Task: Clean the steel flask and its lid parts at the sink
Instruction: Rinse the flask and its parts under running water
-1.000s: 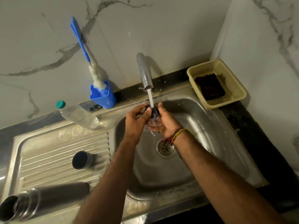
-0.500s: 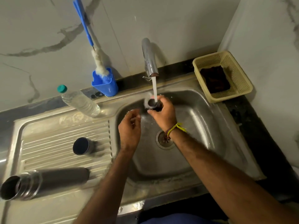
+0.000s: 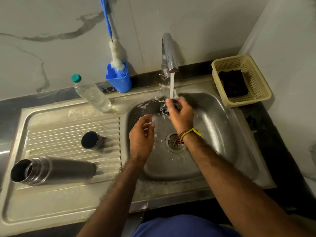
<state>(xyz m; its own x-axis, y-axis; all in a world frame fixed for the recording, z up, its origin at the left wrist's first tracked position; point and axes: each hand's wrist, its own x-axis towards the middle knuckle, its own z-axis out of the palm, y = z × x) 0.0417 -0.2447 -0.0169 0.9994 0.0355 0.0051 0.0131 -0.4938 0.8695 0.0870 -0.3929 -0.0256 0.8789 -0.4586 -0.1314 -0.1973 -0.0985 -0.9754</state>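
The steel flask (image 3: pixel 53 171) lies on its side on the drainboard (image 3: pixel 68 127), its open mouth facing left. A steel cup-shaped lid part (image 3: pixel 91 140) lies on the drainboard behind it. My right hand (image 3: pixel 180 115) holds a small dark lid part (image 3: pixel 165 109) under the running water from the tap (image 3: pixel 169 53); the part is mostly hidden by fingers and spray. Over the sink basin (image 3: pixel 222 134), my left hand (image 3: pixel 142 135) hangs apart from the right, fingers loosely curled, holding nothing.
A blue holder (image 3: pixel 119 81) with a long bottle brush (image 3: pixel 115 53) stands at the wall. A clear plastic bottle (image 3: pixel 93 94) with a green cap leans behind the drainboard. A beige basket (image 3: pixel 242 79) holding a dark scrubber sits at the right. The drain (image 3: pixel 174 141) is below my wrist.
My left hand let go of the lid part and drew back toward me. My right hand alone keeps the part under the water. The view tilted downward.
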